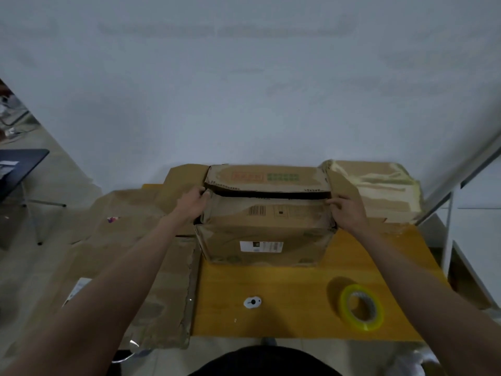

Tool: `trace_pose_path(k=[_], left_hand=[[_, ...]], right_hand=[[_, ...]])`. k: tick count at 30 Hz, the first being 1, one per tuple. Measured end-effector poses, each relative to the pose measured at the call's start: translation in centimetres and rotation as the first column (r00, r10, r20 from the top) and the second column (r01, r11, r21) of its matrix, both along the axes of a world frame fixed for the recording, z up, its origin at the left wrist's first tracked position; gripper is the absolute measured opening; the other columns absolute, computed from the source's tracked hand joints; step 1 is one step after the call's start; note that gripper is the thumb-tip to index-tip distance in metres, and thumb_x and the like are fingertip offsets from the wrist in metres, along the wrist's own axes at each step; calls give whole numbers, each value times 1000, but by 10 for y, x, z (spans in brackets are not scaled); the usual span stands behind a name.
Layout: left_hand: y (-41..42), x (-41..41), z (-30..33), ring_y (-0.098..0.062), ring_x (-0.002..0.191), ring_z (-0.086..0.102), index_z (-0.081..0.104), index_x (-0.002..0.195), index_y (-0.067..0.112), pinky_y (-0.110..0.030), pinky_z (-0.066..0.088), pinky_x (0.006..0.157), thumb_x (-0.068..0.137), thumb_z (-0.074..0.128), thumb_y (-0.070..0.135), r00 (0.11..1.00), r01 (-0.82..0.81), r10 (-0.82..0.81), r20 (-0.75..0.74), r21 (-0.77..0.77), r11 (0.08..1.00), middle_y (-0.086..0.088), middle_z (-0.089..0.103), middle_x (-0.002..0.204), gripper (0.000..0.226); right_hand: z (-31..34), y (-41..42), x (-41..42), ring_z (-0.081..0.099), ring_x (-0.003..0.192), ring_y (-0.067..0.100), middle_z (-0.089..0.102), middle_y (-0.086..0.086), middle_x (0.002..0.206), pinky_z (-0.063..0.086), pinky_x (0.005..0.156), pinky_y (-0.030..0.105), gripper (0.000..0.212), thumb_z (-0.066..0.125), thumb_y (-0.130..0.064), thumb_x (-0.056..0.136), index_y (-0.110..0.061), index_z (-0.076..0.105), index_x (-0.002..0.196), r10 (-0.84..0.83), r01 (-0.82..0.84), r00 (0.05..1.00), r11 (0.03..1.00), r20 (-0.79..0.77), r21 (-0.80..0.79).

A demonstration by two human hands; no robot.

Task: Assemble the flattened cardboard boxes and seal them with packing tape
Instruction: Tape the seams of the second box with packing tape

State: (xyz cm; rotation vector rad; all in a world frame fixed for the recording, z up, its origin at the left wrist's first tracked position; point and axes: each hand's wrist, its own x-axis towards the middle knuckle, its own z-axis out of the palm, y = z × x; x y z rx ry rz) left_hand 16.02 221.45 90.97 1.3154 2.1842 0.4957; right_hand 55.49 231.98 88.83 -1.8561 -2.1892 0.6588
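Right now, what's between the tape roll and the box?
In the head view, only bare yellow tabletop lies between the tape roll and the cardboard box. The small white piece sits off to the left.

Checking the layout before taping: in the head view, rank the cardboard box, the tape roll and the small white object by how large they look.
1. cardboard box
2. tape roll, though it lies nearer the camera
3. small white object, clearly smallest
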Motion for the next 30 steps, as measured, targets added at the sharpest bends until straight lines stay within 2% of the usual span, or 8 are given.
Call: trace_pose_path(k=[3,8,11,14,17,19,23,30], left_hand=[[4,1,3,-25,101,55,57,108,17,-38,43,90,103,36,47,995,-35,29,100,61,997,-7,58,106,37],[4,-9,15,-29,132,46,54,138,7,-45,32,110,96,23,72,854,-246,205,479,24,969,-8,52,140,83],[9,-18,18,-30,126,52,68,113,11,-47,29,116,103,34,54,803,-225,191,565,-10,974,-10,61,133,56],[11,-28,23,-24,114,59,75,88,12,-51,35,113,93,60,47,896,82,-4,444,-156,984,-1,71,115,38],[17,-28,25,-22,118,56,71,118,17,-39,42,108,98,59,31,949,294,-241,204,-292,910,-4,64,130,28],[19,-20,25,-19,123,50,69,120,23,-35,38,107,92,67,38,915,396,-392,90,-375,838,-1,56,140,32],[21,-11,18,-27,149,19,35,149,32,-50,24,119,52,84,68,865,406,-500,-44,-523,749,2,19,162,114],[40,-15,12,-25,153,-10,-4,159,28,-57,6,122,47,81,75,802,436,-563,-196,-452,778,2,-18,165,148]], right_hand=[[1,0,-3,35,141,25,56,9,141,34,110,40,38,40,-27,106,-9,60,134,-34,35,997,999,-75,7],[4,8,1,57,94,34,62,17,85,44,79,43,58,31,-38,108,3,66,87,-203,214,929,977,-311,3],[8,14,7,61,85,46,64,31,88,50,76,56,67,33,-46,106,8,70,91,-276,278,867,959,-414,-57],[14,15,5,61,100,40,69,21,115,51,83,47,31,52,-24,103,-5,77,100,-233,216,889,972,-393,-87],[14,15,3,53,123,36,61,15,134,47,91,39,34,45,5,100,-10,76,100,-161,130,948,983,-275,-128],[13,12,5,47,132,32,57,13,139,44,103,44,15,58,-13,99,-18,72,101,-117,81,978,977,-176,-200],[-1,1,16,13,150,31,17,7,162,29,116,54,80,80,-60,70,-31,50,138,80,-57,993,967,83,-249],[-13,-12,21,17,148,38,8,4,164,31,113,60,117,84,-54,69,-32,11,157,-25,33,997,993,73,-117]])
